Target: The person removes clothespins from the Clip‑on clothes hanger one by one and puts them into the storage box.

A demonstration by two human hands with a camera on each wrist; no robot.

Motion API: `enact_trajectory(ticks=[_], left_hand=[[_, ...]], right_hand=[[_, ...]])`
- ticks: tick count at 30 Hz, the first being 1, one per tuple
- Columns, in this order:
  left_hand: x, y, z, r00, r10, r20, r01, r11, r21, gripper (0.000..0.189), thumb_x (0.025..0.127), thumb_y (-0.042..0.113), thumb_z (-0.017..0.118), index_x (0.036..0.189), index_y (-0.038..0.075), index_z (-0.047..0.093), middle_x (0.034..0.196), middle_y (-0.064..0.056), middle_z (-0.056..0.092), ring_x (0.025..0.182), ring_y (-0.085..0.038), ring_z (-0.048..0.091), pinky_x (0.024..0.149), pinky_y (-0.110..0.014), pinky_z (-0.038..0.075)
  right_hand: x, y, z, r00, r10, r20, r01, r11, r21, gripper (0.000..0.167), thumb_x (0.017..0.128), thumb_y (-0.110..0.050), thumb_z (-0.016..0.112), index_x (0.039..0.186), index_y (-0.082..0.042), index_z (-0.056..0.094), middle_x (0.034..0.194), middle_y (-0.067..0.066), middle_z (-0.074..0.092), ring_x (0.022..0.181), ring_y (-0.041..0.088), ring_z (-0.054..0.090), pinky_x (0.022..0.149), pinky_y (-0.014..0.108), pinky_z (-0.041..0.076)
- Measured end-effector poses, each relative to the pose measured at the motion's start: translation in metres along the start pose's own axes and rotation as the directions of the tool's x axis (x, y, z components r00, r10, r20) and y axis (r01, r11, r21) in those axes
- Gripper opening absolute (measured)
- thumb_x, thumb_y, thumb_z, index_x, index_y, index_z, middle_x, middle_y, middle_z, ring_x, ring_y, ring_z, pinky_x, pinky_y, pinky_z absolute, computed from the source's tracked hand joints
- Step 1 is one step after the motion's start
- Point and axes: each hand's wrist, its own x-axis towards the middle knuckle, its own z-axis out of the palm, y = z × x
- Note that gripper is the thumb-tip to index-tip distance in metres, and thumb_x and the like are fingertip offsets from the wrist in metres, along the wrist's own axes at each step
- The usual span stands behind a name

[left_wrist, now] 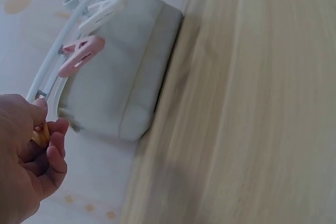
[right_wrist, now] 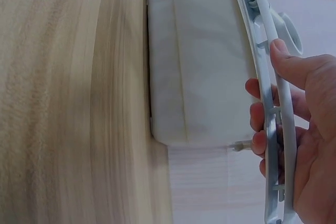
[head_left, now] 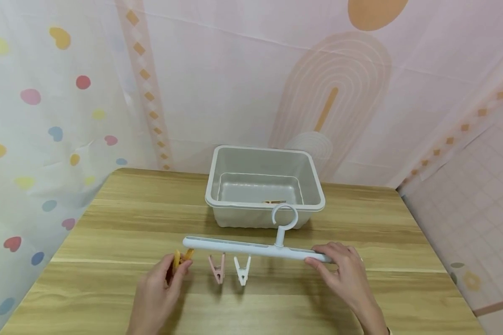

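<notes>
A pale blue-grey clothes hanger (head_left: 251, 248) with a hook is held above the table by my right hand (head_left: 339, 270), whose fingers and thumb grip its right end. From its underside hang a pink clothespin (head_left: 219, 270) and a white clothespin (head_left: 242, 271), left of the hook. My left hand (head_left: 159, 284) pinches a yellow-orange clothespin (head_left: 176, 260) just by the hanger's left end. Whether that clothespin touches the bar I cannot tell. In the left wrist view the fingers partly hide the orange clothespin (left_wrist: 41, 136). The right wrist view shows fingers round the hanger bar (right_wrist: 286, 129).
Behind the hanger stands a light grey plastic bin (head_left: 265, 205) on the wood-grain table (head_left: 121, 223). Inside the bin lies a small orange-brown item (head_left: 274, 202), mostly hidden by the front rim. Patterned cloth (head_left: 218, 70) hangs behind and beside the table.
</notes>
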Motion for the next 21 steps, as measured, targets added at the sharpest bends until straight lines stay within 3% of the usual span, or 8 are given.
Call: enact_trajectory(ticks=[4, 8, 11, 14, 17, 21], left_hand=[[0.004, -0.001, -0.003, 0.998, 0.06, -0.012, -0.058, 0.993, 0.099, 0.023, 0.074, -0.005, 0.083, 0.087, -0.001, 0.063, 0.067, -0.001, 0.061, 0.057, 0.0, 0.05, 0.051, -0.009, 0.04], [0.006, -0.005, -0.006, 0.993, 0.12, -0.011, -0.116, 0.977, 0.179, 0.024, 0.076, -0.001, 0.083, 0.09, -0.003, 0.063, 0.073, -0.009, 0.064, 0.063, -0.015, 0.061, 0.055, -0.022, 0.051], [0.007, -0.008, -0.008, 0.985, 0.17, 0.002, -0.166, 0.962, 0.217, 0.021, 0.089, 0.012, 0.074, 0.089, -0.005, 0.062, 0.074, -0.013, 0.065, 0.065, -0.021, 0.065, 0.055, -0.032, 0.055], [0.007, -0.011, -0.008, 0.977, 0.211, 0.008, -0.207, 0.949, 0.239, 0.034, 0.098, 0.025, 0.061, 0.09, -0.008, 0.062, 0.075, -0.018, 0.067, 0.065, -0.027, 0.067, 0.055, -0.036, 0.057], [0.006, -0.011, -0.006, 0.984, 0.18, 0.002, -0.176, 0.96, 0.217, 0.027, 0.095, 0.02, 0.067, 0.09, -0.006, 0.062, 0.073, -0.013, 0.066, 0.063, -0.021, 0.065, 0.053, -0.029, 0.055], [0.004, -0.011, -0.002, 0.993, 0.115, -0.026, -0.109, 0.981, 0.162, 0.024, 0.076, 0.001, 0.083, 0.088, -0.002, 0.063, 0.067, -0.002, 0.06, 0.057, -0.004, 0.051, 0.051, -0.013, 0.043]], right_hand=[[0.0, 0.001, 0.002, 1.0, -0.005, 0.001, 0.005, 1.0, 0.005, 0.024, 0.074, -0.026, 0.087, 0.094, -0.017, 0.078, 0.086, -0.013, 0.074, 0.081, 0.006, 0.065, 0.083, 0.022, 0.039], [0.001, 0.001, 0.004, 1.0, -0.009, 0.004, 0.009, 1.0, -0.001, 0.024, 0.074, -0.026, 0.087, 0.094, -0.017, 0.078, 0.086, -0.014, 0.074, 0.081, 0.007, 0.065, 0.084, 0.022, 0.039], [0.001, 0.001, 0.005, 1.0, -0.014, 0.007, 0.014, 1.0, -0.012, 0.025, 0.074, -0.027, 0.087, 0.095, -0.017, 0.078, 0.086, -0.014, 0.074, 0.082, 0.007, 0.066, 0.085, 0.023, 0.039], [0.001, 0.001, 0.007, 1.0, -0.023, 0.005, 0.023, 0.999, -0.024, 0.026, 0.073, -0.028, 0.087, 0.094, -0.016, 0.079, 0.086, -0.012, 0.074, 0.081, 0.007, 0.065, 0.084, 0.024, 0.04], [0.0, 0.001, 0.01, 1.0, -0.027, 0.004, 0.027, 0.999, -0.019, 0.026, 0.073, -0.027, 0.087, 0.094, -0.014, 0.079, 0.084, -0.011, 0.074, 0.077, 0.005, 0.063, 0.08, 0.022, 0.039], [-0.002, 0.001, 0.011, 1.0, -0.02, 0.016, 0.02, 1.0, 0.002, 0.024, 0.073, -0.026, 0.087, 0.093, -0.015, 0.079, 0.082, -0.012, 0.073, 0.073, 0.001, 0.059, 0.075, 0.023, 0.04]])
